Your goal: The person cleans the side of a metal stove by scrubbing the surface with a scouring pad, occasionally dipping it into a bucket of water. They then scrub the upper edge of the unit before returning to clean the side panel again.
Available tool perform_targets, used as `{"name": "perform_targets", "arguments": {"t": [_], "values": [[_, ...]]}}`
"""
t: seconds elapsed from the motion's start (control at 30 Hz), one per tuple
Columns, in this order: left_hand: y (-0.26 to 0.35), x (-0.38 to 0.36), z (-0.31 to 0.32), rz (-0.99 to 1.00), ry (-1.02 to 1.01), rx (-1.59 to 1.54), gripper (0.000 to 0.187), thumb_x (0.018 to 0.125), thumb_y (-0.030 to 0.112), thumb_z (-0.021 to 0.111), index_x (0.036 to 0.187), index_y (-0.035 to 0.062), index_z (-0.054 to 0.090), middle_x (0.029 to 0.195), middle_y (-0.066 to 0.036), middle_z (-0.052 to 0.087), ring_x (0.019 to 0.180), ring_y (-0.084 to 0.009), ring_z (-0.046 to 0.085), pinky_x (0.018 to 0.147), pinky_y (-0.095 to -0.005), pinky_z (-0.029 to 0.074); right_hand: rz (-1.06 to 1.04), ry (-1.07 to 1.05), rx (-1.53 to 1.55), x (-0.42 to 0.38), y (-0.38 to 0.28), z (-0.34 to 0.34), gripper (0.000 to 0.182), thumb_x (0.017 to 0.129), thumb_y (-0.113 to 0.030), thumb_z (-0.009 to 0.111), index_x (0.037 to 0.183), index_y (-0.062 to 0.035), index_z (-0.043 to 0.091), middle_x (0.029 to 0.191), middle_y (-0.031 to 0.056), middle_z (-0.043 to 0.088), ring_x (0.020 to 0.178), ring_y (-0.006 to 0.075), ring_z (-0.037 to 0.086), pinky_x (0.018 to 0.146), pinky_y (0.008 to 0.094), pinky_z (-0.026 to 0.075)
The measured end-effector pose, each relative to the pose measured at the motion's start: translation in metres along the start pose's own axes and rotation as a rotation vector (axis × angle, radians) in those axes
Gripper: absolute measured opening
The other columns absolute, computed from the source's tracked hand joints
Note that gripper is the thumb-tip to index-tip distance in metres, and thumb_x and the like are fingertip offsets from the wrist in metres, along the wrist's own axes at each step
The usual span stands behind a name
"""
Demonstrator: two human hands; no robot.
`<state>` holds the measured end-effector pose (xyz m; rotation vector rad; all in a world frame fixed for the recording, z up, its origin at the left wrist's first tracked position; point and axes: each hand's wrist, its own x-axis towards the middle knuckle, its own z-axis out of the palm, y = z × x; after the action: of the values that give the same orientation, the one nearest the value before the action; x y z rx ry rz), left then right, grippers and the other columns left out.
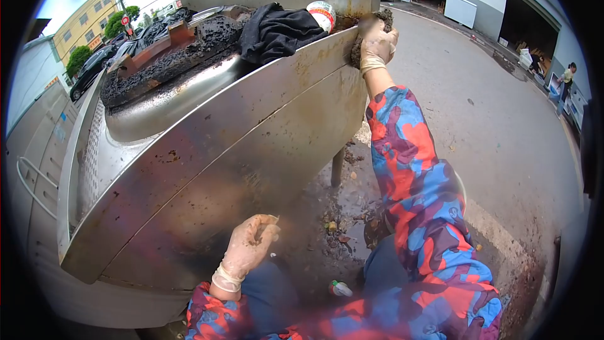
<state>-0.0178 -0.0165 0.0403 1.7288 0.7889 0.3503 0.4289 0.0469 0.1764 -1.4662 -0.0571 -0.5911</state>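
Observation:
My right hand point(377, 45), in a thin pale glove, is closed around a dark, dirty scrubbing pad point(356, 52) at the far right edge of the metal stove unit point(251, 145). Brown grime marks the steel beside it. My left hand point(250, 245), also gloved, hangs low in front of the unit's side panel with its fingers curled; whatever may be between them cannot be made out. A black cloth point(277, 30) lies on top of the unit, next to a red and white can point(321, 15).
A soot-crusted burner ring point(182, 50) stands on the unit's top. One metal leg point(337, 169) reaches the wet, littered ground. A small green and white object point(340, 288) lies near my knees. Another person point(566, 88) stands far right, by the buildings across the road.

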Motion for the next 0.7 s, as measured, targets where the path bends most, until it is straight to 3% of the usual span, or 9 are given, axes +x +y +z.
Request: {"name": "perform_targets", "arguments": {"t": [0.07, 0.17, 0.23, 0.37, 0.4, 0.43, 0.53, 0.67, 0.7], "values": [[-0.001, -0.001, -0.001, 0.026, -0.005, -0.007, 0.021, 0.098, 0.014, 0.055, 0.112, -0.0005, 0.058, 0.096, -0.005, 0.067, 0.083, -0.0082, 0.061, 0.069, -0.0216, 0.048, -0.073, -0.162, 0.171, -0.034, -0.008, -0.017, 0.051, 0.091, -0.046, 0.056, 0.114, -0.0006, 0.056, 0.109, 0.0216, 0.065, 0.100, 0.0372, 0.063, 0.086, 0.0417, 0.048], [-0.005, 0.000, 0.000, 0.095, -0.038, -0.010, 0.021, 0.097, 0.014, 0.055, 0.111, -0.0014, 0.058, 0.096, -0.005, 0.067, 0.083, -0.0086, 0.061, 0.069, -0.0222, 0.049, -0.374, 0.025, 0.236, -0.041, -0.001, 0.001, 0.041, 0.091, -0.040, 0.057, 0.109, -0.0029, 0.059, 0.101, 0.0187, 0.067, 0.093, 0.0354, 0.065, 0.083, 0.0410, 0.049], [-0.005, 0.001, 0.001, 0.080, -0.036, -0.002, 0.021, 0.097, 0.014, 0.055, 0.111, -0.0019, 0.058, 0.096, -0.006, 0.067, 0.084, -0.0092, 0.062, 0.070, -0.0226, 0.049, -0.144, 0.047, 0.090, 0.006, 0.007, 0.015, 0.032, 0.086, -0.029, 0.060, 0.106, -0.0035, 0.057, 0.105, 0.0162, 0.064, 0.095, 0.0327, 0.064, 0.082, 0.0392, 0.050], [0.004, 0.002, 0.002, -0.004, -0.016, 0.054, 0.021, 0.097, 0.012, 0.055, 0.112, -0.0031, 0.058, 0.096, -0.007, 0.067, 0.083, -0.0112, 0.063, 0.075, -0.0239, 0.050, -0.055, 0.022, -0.010, 0.023, 0.002, 0.014, 0.035, 0.085, -0.034, 0.060, 0.104, -0.0049, 0.057, 0.098, 0.0170, 0.066, 0.089, 0.0337, 0.066, 0.080, 0.0407, 0.050], [0.005, 0.002, 0.001, 0.000, -0.014, 0.056, 0.021, 0.097, 0.012, 0.055, 0.112, -0.0031, 0.058, 0.096, -0.007, 0.067, 0.083, -0.0112, 0.063, 0.075, -0.0239, 0.050, 0.086, -0.096, 0.029, 0.012, -0.009, -0.002, 0.038, 0.085, -0.036, 0.060, 0.107, -0.0050, 0.057, 0.100, 0.0149, 0.067, 0.091, 0.0331, 0.066, 0.081, 0.0400, 0.050], [0.004, 0.001, 0.001, 0.014, -0.014, 0.035, 0.021, 0.097, 0.012, 0.055, 0.111, -0.0031, 0.058, 0.096, -0.007, 0.067, 0.083, -0.0114, 0.063, 0.076, -0.0239, 0.050, 0.085, -0.101, 0.034, -0.007, -0.008, -0.009, 0.038, 0.085, -0.036, 0.060, 0.107, -0.0050, 0.057, 0.100, 0.0149, 0.067, 0.091, 0.0331, 0.066, 0.081, 0.0400, 0.050], [-0.001, 0.003, 0.003, 0.046, -0.028, 0.008, 0.021, 0.097, 0.012, 0.055, 0.111, -0.0029, 0.058, 0.095, -0.007, 0.067, 0.084, -0.0115, 0.063, 0.076, -0.0240, 0.050, -0.372, -0.028, 0.233, -0.039, 0.012, 0.001, 0.036, 0.089, -0.036, 0.057, 0.106, -0.0046, 0.060, 0.099, 0.0159, 0.069, 0.093, 0.0321, 0.067, 0.082, 0.0382, 0.050], [-0.003, 0.004, 0.003, 0.077, -0.052, 0.038, 0.021, 0.097, 0.012, 0.055, 0.111, -0.0029, 0.058, 0.095, -0.007, 0.067, 0.084, -0.0113, 0.063, 0.075, -0.0239, 0.050, -0.059, 0.023, 0.050, 0.023, 0.020, 0.017, 0.037, 0.087, -0.035, 0.057, 0.109, -0.0042, 0.060, 0.102, 0.0186, 0.068, 0.093, 0.0350, 0.066, 0.082, 0.0408, 0.050], [-0.004, 0.004, 0.004, 0.076, -0.058, 0.036, 0.021, 0.097, 0.012, 0.055, 0.111, -0.0029, 0.058, 0.095, -0.007, 0.067, 0.084, -0.0113, 0.063, 0.075, -0.0239, 0.050, -0.030, -0.019, -0.064, 0.028, 0.013, 0.006, 0.036, 0.086, -0.033, 0.059, 0.106, -0.0032, 0.058, 0.099, 0.0136, 0.067, 0.088, 0.0316, 0.067, 0.079, 0.0388, 0.051]]}}
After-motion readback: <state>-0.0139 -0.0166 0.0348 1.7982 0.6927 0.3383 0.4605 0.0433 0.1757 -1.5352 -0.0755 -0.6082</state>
